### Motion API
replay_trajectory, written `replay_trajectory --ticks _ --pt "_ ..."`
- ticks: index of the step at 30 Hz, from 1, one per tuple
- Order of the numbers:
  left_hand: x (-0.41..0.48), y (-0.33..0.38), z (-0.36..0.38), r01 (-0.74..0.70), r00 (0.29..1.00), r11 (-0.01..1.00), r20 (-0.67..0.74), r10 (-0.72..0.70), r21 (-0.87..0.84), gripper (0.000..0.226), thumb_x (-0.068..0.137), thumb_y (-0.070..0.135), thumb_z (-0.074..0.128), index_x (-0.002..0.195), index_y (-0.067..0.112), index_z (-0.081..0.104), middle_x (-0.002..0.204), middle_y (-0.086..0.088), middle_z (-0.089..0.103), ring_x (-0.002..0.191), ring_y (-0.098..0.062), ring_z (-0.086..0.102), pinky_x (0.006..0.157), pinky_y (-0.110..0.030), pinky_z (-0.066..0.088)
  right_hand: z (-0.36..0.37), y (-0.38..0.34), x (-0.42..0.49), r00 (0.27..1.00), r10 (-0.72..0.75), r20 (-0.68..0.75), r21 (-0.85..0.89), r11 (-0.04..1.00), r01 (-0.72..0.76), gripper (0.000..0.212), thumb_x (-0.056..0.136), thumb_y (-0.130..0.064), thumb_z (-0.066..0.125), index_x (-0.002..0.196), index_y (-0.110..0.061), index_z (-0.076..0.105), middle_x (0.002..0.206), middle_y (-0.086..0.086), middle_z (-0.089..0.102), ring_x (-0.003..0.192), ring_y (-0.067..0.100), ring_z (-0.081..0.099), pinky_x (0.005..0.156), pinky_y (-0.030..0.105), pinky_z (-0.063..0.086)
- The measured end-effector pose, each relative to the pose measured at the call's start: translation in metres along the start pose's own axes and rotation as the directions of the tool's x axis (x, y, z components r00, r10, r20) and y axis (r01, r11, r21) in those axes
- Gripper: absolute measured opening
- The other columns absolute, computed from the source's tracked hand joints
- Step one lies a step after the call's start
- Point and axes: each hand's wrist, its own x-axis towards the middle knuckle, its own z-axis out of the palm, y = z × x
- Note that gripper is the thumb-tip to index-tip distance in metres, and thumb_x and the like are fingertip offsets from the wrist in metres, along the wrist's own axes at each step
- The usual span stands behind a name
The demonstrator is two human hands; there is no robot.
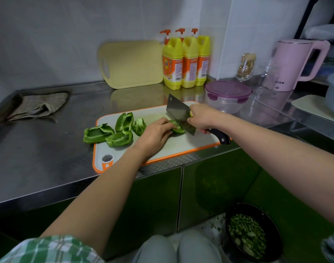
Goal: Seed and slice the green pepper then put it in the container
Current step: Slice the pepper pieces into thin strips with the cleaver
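Several seeded green pepper pieces (pixel 113 132) lie on the left part of a white cutting board with an orange rim (pixel 173 154). My left hand (pixel 154 134) presses down on one pepper piece (pixel 178 129) near the board's middle. My right hand (pixel 203 118) grips the black handle of a cleaver (pixel 179 113), whose blade stands upright against that piece beside my left fingertips. A clear container with a purple lid (pixel 227 95) stands closed just behind the board on the right.
A folded cloth (pixel 39 106) lies at the far left of the steel counter. A yellow board (pixel 132 64), three yellow detergent bottles (pixel 185 61), a jar (pixel 245 67) and a pink kettle (pixel 295 63) line the back. A black bin of green scraps (pixel 251 232) stands on the floor.
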Motion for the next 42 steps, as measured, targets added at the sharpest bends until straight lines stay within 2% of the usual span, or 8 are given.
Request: replay_trajectory --ticks 10,13,15,19,23,30,35,42 --pt "0.000 -0.004 0.002 0.026 1.000 0.999 0.016 -0.026 -0.035 0.022 0.095 0.008 0.056 0.112 0.007 0.068 0.108 -0.012 0.062 0.097 -0.031 0.061 0.081 -0.021 0.038 0.002 -0.010 -0.001 0.997 0.009 0.078 -0.171 0.985 0.005 0.022 0.085 0.003 0.047 0.099 0.010 0.062 0.050 0.011 0.057 0.039 0.019 0.052 0.031 0.016 0.034" --pt "0.000 -0.004 0.002 0.026 1.000 0.999 0.018 -0.025 -0.039 0.021 0.094 0.009 0.057 0.112 0.006 0.068 0.108 -0.013 0.063 0.097 -0.032 0.062 0.080 -0.021 0.038 0.008 -0.017 0.004 0.999 0.020 0.047 -0.221 0.975 -0.009 0.018 0.084 0.002 0.052 0.096 0.007 0.065 0.050 0.010 0.056 0.042 0.018 0.053 0.038 0.020 0.042" --pt "0.000 -0.004 0.002 0.023 1.000 0.999 0.019 -0.023 -0.039 0.021 0.094 0.009 0.057 0.112 0.007 0.068 0.109 -0.013 0.063 0.097 -0.032 0.061 0.080 -0.023 0.039 0.017 -0.019 0.010 1.000 0.016 -0.017 -0.184 0.983 -0.019 0.015 0.085 0.000 0.052 0.094 0.004 0.064 0.052 0.010 0.057 0.044 0.020 0.055 0.044 0.025 0.045" --pt "-0.001 -0.004 0.001 0.016 1.000 1.000 0.011 -0.016 -0.025 0.021 0.094 0.009 0.056 0.111 0.006 0.068 0.107 -0.014 0.062 0.096 -0.034 0.061 0.081 -0.028 0.041 0.027 -0.014 0.015 0.989 0.045 -0.140 -0.002 0.999 -0.046 0.008 0.093 -0.009 0.045 0.098 -0.006 0.051 0.060 0.009 0.056 0.043 0.021 0.055 0.041 0.024 0.039" --pt "0.000 -0.004 0.000 0.017 1.000 1.000 0.010 -0.017 -0.021 0.021 0.094 0.009 0.056 0.111 0.006 0.068 0.108 -0.014 0.063 0.098 -0.033 0.061 0.083 -0.028 0.041 0.024 -0.003 0.016 0.966 0.083 -0.245 0.080 0.995 -0.066 0.023 0.096 -0.013 0.044 0.117 -0.005 0.050 0.090 0.017 0.063 0.055 0.028 0.060 0.044 0.030 0.046" --pt "-0.001 -0.005 0.001 0.029 1.000 0.999 0.008 -0.029 -0.034 0.021 0.094 0.008 0.056 0.111 0.007 0.068 0.108 -0.013 0.063 0.098 -0.032 0.062 0.082 -0.024 0.040 -0.002 -0.007 0.005 0.998 0.000 -0.061 -0.007 1.000 -0.001 0.029 0.090 -0.004 0.043 0.118 -0.001 0.049 0.057 0.014 0.060 0.045 0.022 0.055 0.047 0.032 0.050" --pt "-0.001 -0.004 0.001 0.029 1.000 0.999 0.002 -0.029 -0.040 0.021 0.094 0.008 0.057 0.112 0.007 0.068 0.109 -0.012 0.063 0.098 -0.032 0.062 0.084 -0.030 0.043 0.000 -0.008 -0.003 1.000 0.016 0.009 -0.111 0.994 -0.015 0.022 0.085 0.003 0.050 0.106 0.005 0.058 0.066 0.016 0.063 0.055 0.028 0.059 0.045 0.030 0.047" --pt "-0.001 -0.006 0.003 0.036 0.999 0.998 0.011 -0.036 -0.055 0.021 0.094 0.009 0.057 0.111 0.008 0.069 0.108 -0.011 0.064 0.098 -0.030 0.062 0.083 -0.028 0.043 0.005 -0.006 0.000 0.998 0.018 0.053 -0.108 0.994 -0.012 0.022 0.088 0.001 0.048 0.107 0.008 0.058 0.055 0.015 0.058 0.043 0.023 0.053 0.040 0.022 0.043"
